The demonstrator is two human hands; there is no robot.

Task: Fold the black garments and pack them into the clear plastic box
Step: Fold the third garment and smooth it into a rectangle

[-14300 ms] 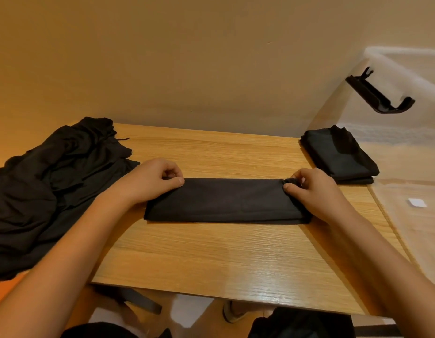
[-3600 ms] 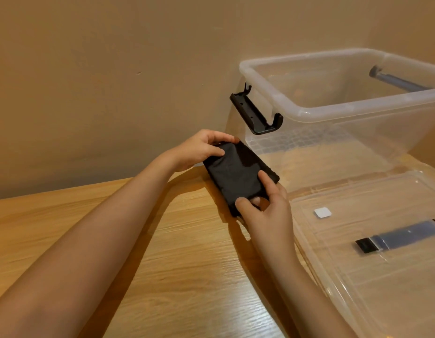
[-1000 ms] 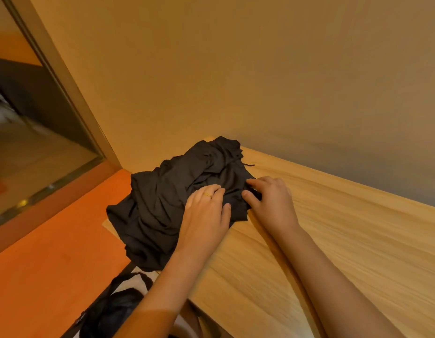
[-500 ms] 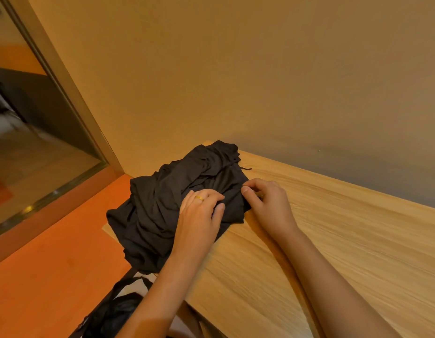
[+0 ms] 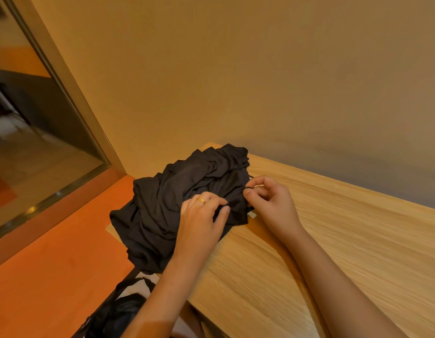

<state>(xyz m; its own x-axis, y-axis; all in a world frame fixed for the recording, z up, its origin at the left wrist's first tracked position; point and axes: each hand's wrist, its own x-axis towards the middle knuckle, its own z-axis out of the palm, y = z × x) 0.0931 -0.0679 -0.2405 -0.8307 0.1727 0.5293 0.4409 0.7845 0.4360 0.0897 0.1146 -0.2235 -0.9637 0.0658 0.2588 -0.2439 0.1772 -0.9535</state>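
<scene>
Curled tighter now — left grip [image 5: 202, 220] bunches black garments [image 5: 167, 198] | right grip [image 5: 275, 203] pinches edge

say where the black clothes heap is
Head view: the black clothes heap lies on the left end of the table by the wall, the left hand and right hand pinching its right edge.

A plain tan wall [image 5: 236, 81] backs the wooden counter [image 5: 345, 252]; orange floor [image 5: 53, 276] and a framed glass panel [image 5: 28, 147] lie left.
</scene>
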